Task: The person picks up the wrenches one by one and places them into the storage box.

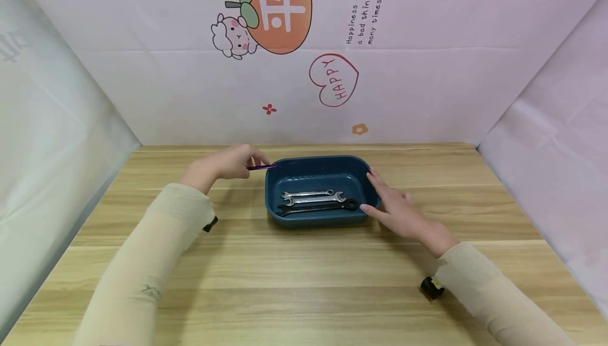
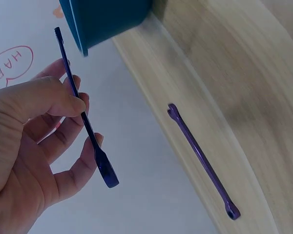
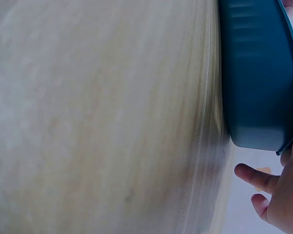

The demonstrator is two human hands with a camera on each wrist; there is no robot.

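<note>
My left hand (image 1: 234, 161) pinches a dark purple-blue wrench (image 2: 90, 131) between thumb and fingertips. Its far end reaches over the left rim of a teal plastic bin (image 1: 313, 221). On the wood below that hand lies a second purple wrench (image 2: 200, 156), hidden from the head view. Inside the bin rest a small silver wrench (image 1: 306, 194), a larger silver wrench (image 1: 311, 199) and a black wrench (image 1: 315, 208), lying roughly side by side. My right hand (image 1: 399, 210) rests at the bin's right rim, its fingers stretched out and thumb at the near corner.
The wooden table (image 1: 285, 282) bears the bin near its back edge. A white printed cloth (image 1: 190, 93) stands behind it, with pale cloth walls at both sides. Small black devices are on both wrists.
</note>
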